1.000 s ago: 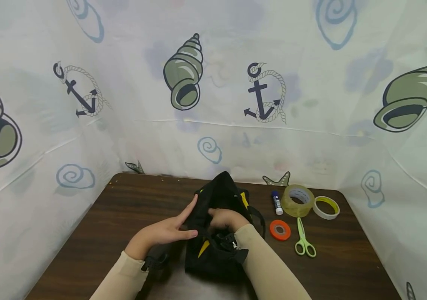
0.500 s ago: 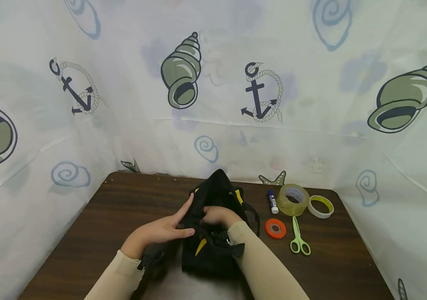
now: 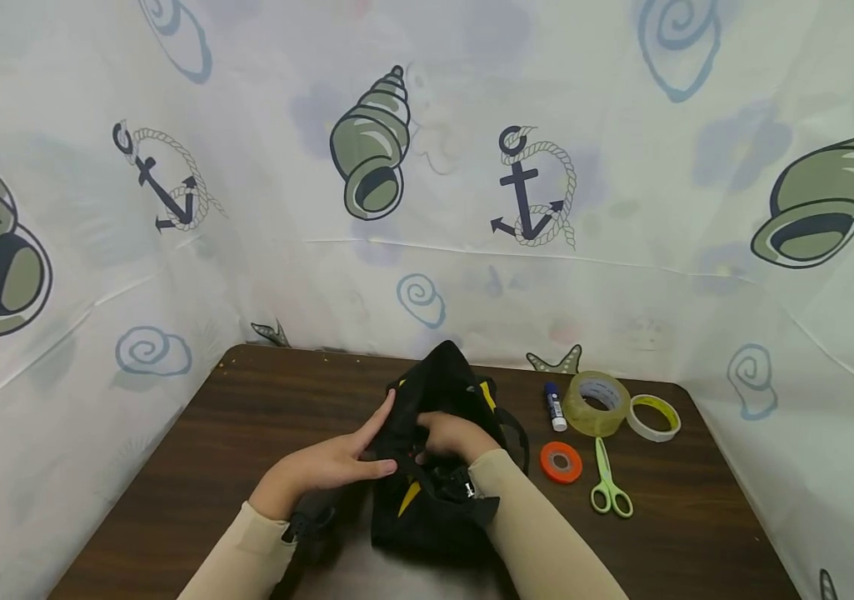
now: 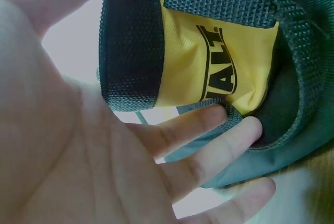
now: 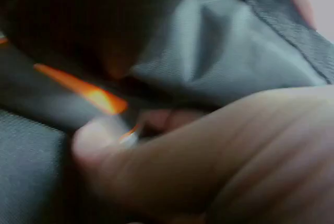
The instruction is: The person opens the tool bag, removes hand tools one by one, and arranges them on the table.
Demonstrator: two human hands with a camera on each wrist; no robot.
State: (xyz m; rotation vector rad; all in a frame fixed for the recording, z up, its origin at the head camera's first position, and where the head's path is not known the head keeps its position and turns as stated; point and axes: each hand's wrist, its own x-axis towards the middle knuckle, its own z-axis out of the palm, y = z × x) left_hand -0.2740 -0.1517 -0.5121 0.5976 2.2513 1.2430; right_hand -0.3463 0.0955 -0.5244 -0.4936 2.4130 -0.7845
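A black and yellow fabric tool bag (image 3: 427,533) stands on the table in the head view, its mouth facing up. My left hand (image 3: 317,467) rests against the bag's left side, thumb at the rim and fingers extended. The left wrist view shows its relaxed fingers beside the yellow lettered panel (image 4: 182,72) and a black webbing strap. Inside the mouth is my right hand (image 3: 451,437), its fingertips partly hidden. Blurred in the right wrist view, its thumb lies near an orange strip-like thing (image 5: 78,88) within the bag; I cannot tell whether it is gripped.
Right of the bag on the brown table (image 3: 284,392) lie a glue stick (image 3: 555,407), a clear tape roll (image 3: 597,404), a white and yellow roll (image 3: 653,418), an orange tape roll (image 3: 561,462) and green scissors (image 3: 606,483). Patterned cloth (image 3: 456,183) surrounds the table.
The head view shifts slightly, moving the whole scene left and then back right. The right hand shifts a little inside the bag; the left hand keeps its place on the bag.
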